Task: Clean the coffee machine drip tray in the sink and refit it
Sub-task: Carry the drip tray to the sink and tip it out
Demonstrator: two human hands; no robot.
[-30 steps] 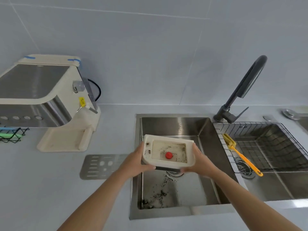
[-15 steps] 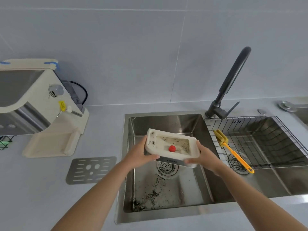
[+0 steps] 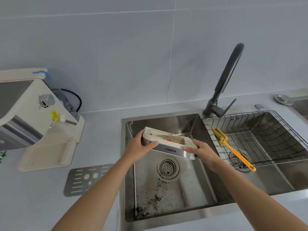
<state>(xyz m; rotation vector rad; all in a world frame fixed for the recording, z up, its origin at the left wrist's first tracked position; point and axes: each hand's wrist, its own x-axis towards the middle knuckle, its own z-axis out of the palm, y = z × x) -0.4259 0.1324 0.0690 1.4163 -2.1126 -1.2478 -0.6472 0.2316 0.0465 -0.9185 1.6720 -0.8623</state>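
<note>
I hold the cream drip tray [image 3: 168, 142] over the left sink basin [image 3: 168, 194]. The tray has a steel front marked KONKA, and dark grounds and a small red float show inside it. It is tilted with its open top facing away from me. My left hand [image 3: 139, 148] grips its left end and my right hand [image 3: 202, 151] grips its right end. The cream coffee machine [image 3: 38, 117] stands on the counter at the left, its base bay bare. The steel perforated grate [image 3: 84, 179] lies flat on the counter beside the sink.
A black tap [image 3: 225, 84] rises behind the divider between the basins. The right basin holds a wire rack [image 3: 260, 139] with a yellow brush [image 3: 233, 150] lying on it. Dark grounds are scattered on the left basin floor near the drain strainer [image 3: 168, 167].
The drip tray has tipped from nearly flat to tilted, its open top turning away and its steel front now facing me. My view has shifted right.
</note>
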